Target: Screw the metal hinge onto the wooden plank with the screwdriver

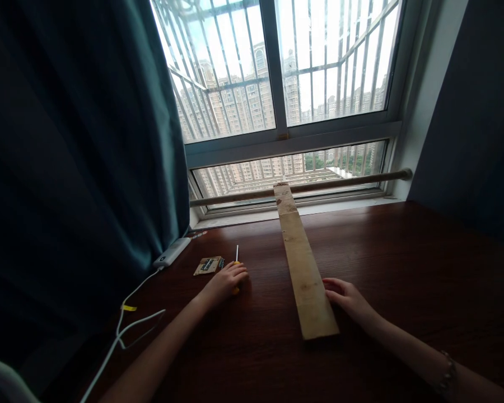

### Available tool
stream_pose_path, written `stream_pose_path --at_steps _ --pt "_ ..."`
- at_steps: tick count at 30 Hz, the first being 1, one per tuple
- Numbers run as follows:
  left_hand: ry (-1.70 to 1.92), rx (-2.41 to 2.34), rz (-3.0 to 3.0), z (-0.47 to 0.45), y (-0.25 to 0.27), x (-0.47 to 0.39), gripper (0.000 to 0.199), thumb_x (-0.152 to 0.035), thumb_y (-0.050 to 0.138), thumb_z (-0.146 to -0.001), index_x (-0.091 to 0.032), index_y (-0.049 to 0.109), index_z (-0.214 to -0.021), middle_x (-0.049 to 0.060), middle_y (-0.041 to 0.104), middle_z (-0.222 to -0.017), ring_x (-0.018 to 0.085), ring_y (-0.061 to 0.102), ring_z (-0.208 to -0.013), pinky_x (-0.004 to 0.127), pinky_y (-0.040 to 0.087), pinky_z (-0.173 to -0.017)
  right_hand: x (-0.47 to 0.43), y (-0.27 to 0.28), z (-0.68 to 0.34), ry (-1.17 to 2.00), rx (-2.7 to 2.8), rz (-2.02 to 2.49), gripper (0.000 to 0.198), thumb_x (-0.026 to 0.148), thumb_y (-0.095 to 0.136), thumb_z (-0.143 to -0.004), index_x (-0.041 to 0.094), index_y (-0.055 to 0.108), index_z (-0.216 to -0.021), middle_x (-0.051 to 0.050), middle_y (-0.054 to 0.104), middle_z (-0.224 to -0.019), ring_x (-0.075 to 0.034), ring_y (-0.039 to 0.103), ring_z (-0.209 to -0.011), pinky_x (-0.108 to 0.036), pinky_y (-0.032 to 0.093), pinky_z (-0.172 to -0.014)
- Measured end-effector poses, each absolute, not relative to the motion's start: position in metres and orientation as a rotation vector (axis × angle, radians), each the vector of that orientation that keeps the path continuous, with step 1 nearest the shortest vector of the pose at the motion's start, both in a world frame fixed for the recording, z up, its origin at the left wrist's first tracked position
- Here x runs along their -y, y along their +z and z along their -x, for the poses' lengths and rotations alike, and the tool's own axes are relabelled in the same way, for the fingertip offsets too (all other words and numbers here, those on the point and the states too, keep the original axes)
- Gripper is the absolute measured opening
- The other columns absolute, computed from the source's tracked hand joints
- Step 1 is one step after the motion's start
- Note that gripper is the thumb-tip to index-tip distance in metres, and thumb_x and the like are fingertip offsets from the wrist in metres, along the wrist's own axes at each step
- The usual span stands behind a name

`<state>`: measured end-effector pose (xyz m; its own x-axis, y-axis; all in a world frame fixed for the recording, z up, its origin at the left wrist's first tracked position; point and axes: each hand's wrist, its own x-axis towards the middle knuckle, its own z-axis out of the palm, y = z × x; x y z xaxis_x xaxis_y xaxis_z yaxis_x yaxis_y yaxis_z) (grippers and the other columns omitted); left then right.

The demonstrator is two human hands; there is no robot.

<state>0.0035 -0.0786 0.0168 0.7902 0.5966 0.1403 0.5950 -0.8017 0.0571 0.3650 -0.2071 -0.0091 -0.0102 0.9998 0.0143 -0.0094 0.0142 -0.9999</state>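
Note:
A long wooden board [304, 263] slants across the dark table, its far end by the rail at the window and its near end towards me. My right hand [348, 299] is at the board's right edge near this end, fingers curled and thumb against it; the fingertips are partly hidden there. To the left of the board, my left hand [227, 281] lies over a screwdriver [237, 254] with a yellow handle, fingers wrapped round it. The metal shaft points away from me. Just beyond that hand lies a small brown packet [208, 266] with dark pieces on it.
A white power strip [172, 253] lies at the curtain [159, 168] on the left, its white cable [120, 330] running towards me. A horizontal rail [344, 182] crosses in front of the barred window. A wall borders the table on the right.

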Motion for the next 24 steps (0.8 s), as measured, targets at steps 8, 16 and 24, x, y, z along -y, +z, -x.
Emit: stream_pose_path --at_steps 8,16,24 --pt "0.884 -1.069 -1.714 -0.113 -0.001 0.118 0.027 -0.028 0.062 -0.074 -0.016 0.063 -0.098 0.011 0.064 -0.107 0.023 0.058 -0.103 0.035 0.044 -0.093 0.212 -0.008 -0.364 1.485 1.091 1.1 0.038 0.042 0.067 -0.068 0.014 0.066 -0.095 -0.009 0.069 -0.096 -0.027 0.062 -0.095 -0.04 0.049 -0.084" --pt "0.88 -0.779 -0.82 -0.181 0.004 0.101 0.033 -0.038 0.067 -0.07 -0.01 0.062 -0.086 0.014 0.067 -0.094 0.02 0.064 -0.081 0.03 0.051 -0.072 0.212 -0.009 -0.365 1.507 1.097 1.062 0.04 0.043 0.068 -0.068 0.015 0.068 -0.097 -0.008 0.069 -0.094 -0.026 0.063 -0.093 -0.041 0.046 -0.088" --pt "0.97 -0.976 -0.61 -0.199 0.01 0.1 0.023 -0.03 0.068 -0.07 -0.009 0.061 -0.079 0.012 0.068 -0.075 0.019 0.064 -0.062 0.032 0.053 -0.059 0.215 0.001 -0.364 1.469 1.159 1.081 0.048 0.049 0.068 -0.065 0.015 0.068 -0.099 -0.009 0.07 -0.095 -0.03 0.062 -0.095 -0.045 0.045 -0.088"
